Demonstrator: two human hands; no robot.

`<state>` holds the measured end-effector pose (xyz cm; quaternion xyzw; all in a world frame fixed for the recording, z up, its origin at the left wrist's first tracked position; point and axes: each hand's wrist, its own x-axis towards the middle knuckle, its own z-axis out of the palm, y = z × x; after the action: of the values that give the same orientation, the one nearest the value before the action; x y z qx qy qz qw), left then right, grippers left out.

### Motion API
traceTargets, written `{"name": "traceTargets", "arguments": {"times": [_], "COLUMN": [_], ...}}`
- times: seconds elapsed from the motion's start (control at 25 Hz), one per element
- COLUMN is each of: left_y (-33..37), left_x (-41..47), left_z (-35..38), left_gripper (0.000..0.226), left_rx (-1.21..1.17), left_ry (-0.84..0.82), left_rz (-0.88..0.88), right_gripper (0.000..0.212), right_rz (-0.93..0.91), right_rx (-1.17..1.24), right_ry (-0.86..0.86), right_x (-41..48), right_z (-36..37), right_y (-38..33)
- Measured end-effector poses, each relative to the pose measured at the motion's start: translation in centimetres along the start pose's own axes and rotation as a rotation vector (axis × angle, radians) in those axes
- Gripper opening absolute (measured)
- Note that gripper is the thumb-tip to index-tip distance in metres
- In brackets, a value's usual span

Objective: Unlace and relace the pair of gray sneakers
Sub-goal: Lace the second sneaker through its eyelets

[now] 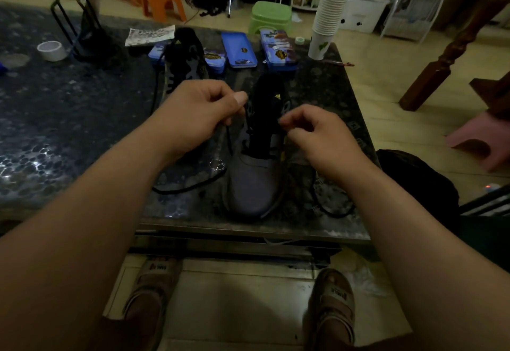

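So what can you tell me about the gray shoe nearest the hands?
The gray sneaker stands upright on the speckled table, toe towards the person. Its upper looks like knit fabric, and its black tongue has a yellow logo. Its black lace is partly threaded, with a loose length looping on its right. The left hand pinches one strand; the right hand seems to pinch another.

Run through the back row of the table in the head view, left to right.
White tape roll → black wire stand → printed sheet → far sneaker → blue lid → purple tin → stack of paper cups.
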<state>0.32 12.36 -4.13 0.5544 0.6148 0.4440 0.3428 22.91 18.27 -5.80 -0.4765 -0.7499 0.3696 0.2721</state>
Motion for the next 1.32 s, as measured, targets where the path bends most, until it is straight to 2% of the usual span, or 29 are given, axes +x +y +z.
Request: {"name": "traceTargets", "arguments": {"times": [0.08, 0.16, 0.28, 0.44, 0.68, 0.8, 0.84, 0.92, 1.0, 1.08, 1.12, 1.16, 1.24, 1.32], "left_y": [1.2, 2.1, 1.9, 0.5, -0.6, 0.1, 0.4, 0.8, 1.3, 2.0, 2.2, 2.2, 1.7, 1.0], "left_x": [-0.3, -0.6, -0.4, -0.3, -0.4, -0.7, -0.9, -1.2, -1.5, -1.7, -1.7, -1.5, -1.1, -0.8], "left_z": [0.6, 1.3, 0.6, -1.7, -3.6, -4.2, -4.3, -3.6, -1.6, 0.7, 1.5, 2.1, 1.9, 0.9], "left_gripper": [0.030, 0.027, 0.027, 0.035, 0.042, 0.032, 0.029, 0.025, 0.023, 0.022, 0.022, 0.024, 0.031, 0.036], "left_rx": [0.033, 0.037, -0.006, -0.050, -0.111, -0.340, -0.378, -0.281, -0.071, 0.062, 0.094, 0.125, 0.173, 0.159], "left_ry": [-0.074, -0.126, -0.108, -0.007, 0.106, 0.170, 0.173, 0.122, -0.001, -0.124, -0.150, -0.145, -0.114, -0.091], "left_rz": [0.049, 0.095, 0.096, 0.016, -0.015, -0.009, -0.011, 0.007, 0.053, 0.097, 0.111, 0.122, 0.089, 0.027], "right_gripper": [0.028, 0.022, 0.005, 0.016, 0.013, 0.008, 0.010, 0.022, 0.031, 0.045, 0.044, 0.034, 0.016, 0.022], "right_rz": [-0.131, -0.173, -0.057, 0.090, 0.115, 0.157, 0.193, 0.183, 0.000, -0.148, -0.165, -0.146, -0.097, -0.018], "right_rx": [0.067, 0.093, 0.362, 0.692, 0.922, 0.860, 0.761, 0.324, 0.000, -0.001, 0.043, 0.083, 0.091, 0.082], "right_ry": [-0.122, -0.174, -0.034, 0.208, 0.286, 0.313, 0.302, 0.231, 0.134, -0.071, -0.165, -0.221, -0.160, 0.009], "right_x": [-0.3, -0.2, 0.2, 0.3, -0.3, -0.6, -0.8, -1.5, -2.2, -2.8, -2.7, -2.7, -2.3, -1.6], "right_z": [0.5, 1.2, 0.3, -2.8, -4.8, -5.6, -5.7, -5.1, -3.4, -1.3, -0.4, 0.1, -0.1, -1.5], "right_y": [-1.8, -3.0, -3.7, -3.0, -1.9, -1.4, -1.3, -1.3, -2.0, -3.0, -3.2, -3.3, -3.2, -2.1]}}
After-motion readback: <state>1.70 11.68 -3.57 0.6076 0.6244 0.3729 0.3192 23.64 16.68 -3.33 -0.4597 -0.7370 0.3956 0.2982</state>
